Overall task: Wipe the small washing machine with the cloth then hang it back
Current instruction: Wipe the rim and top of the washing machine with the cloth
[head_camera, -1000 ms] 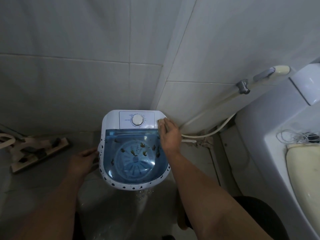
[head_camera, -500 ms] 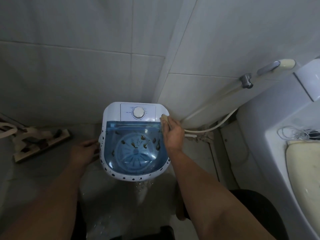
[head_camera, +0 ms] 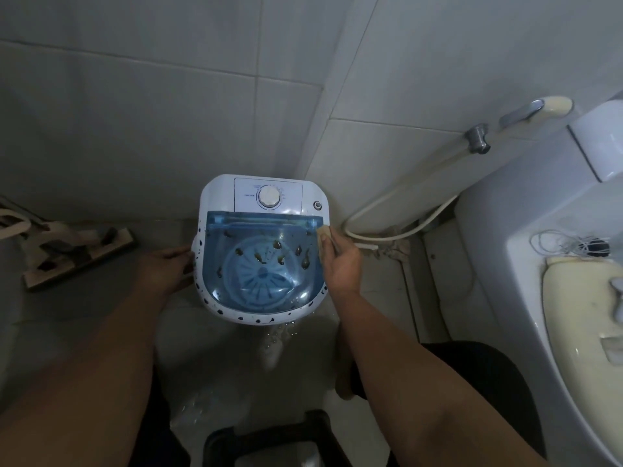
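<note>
The small washing machine (head_camera: 219, 193) stands on the floor in the tiled corner, white with a round dial and a blue see-through lid (head_camera: 263, 264). Dark blotches dot the lid and the white rim. My right hand (head_camera: 340, 264) presses a small beige cloth (head_camera: 324, 234) against the lid's right edge, just below the control panel. Only a corner of the cloth shows past my fingers. My left hand (head_camera: 165, 267) rests against the machine's left side, steadying it.
A toilet (head_camera: 505, 264) fills the right side, with a tangled white cord (head_camera: 569, 244) on it. A bidet sprayer hose (head_camera: 397, 193) loops along the wall beside the machine. A mop head (head_camera: 77, 254) lies at left. The floor before the machine is wet. A dark stool (head_camera: 269, 439) is below me.
My right hand has slid the cloth from the control panel's right corner down toward me along the lid's right edge. The small button on the panel is now uncovered. My left hand stays put.
</note>
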A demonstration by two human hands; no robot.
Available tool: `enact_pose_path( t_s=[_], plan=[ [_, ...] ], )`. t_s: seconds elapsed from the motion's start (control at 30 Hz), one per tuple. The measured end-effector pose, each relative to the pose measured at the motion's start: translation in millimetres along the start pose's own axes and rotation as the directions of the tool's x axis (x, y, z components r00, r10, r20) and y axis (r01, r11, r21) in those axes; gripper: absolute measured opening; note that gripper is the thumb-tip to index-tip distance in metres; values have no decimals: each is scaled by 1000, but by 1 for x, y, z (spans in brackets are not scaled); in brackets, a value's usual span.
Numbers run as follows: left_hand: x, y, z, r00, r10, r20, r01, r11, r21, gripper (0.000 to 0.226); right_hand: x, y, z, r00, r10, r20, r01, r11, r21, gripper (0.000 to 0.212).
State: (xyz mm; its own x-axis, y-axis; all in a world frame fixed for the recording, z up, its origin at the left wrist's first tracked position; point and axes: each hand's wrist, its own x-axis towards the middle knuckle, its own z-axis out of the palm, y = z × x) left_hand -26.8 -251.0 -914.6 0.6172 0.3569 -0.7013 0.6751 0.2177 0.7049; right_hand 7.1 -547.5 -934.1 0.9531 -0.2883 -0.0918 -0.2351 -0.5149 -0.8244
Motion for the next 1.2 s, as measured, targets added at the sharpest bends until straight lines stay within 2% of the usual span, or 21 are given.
enact_pose_path(
  t_s=[0.2,0.4,0.47,0.6,0.73,0.87,1.07,1.2],
  plan=[
    [-4,2,0,1000,7,-11,-7,1000,8,27,-22,17,0,995,101,16,-102,988,119,51],
    [-11,9,1,1000,-24,-12,24,1000,-2,19,-42,23,-4,989,148,9,-147,981,126,60],
    [-13,11,2,999,-31,-9,31,999,12,9,-48,25,-5,986,165,1,-164,979,124,60],
    [-9,9,0,999,-38,-16,39,996,76,21,-50,29,-4,981,191,8,-190,970,150,61],
    [-4,8,2,998,-57,-16,58,993,104,12,-45,26,-3,980,196,19,-197,968,156,57],
    [-2,5,3,998,-69,-16,69,996,55,12,-26,10,-5,991,128,32,-130,988,87,41],
    [14,0,-23,992,-84,-92,83,996,-17,12,0,-9,21,990,-1,143,3,1000,-12,41],
    [14,-1,-31,992,-113,-62,107,990,-88,16,6,-21,30,981,-92,171,101,994,-40,39]
  ],
)
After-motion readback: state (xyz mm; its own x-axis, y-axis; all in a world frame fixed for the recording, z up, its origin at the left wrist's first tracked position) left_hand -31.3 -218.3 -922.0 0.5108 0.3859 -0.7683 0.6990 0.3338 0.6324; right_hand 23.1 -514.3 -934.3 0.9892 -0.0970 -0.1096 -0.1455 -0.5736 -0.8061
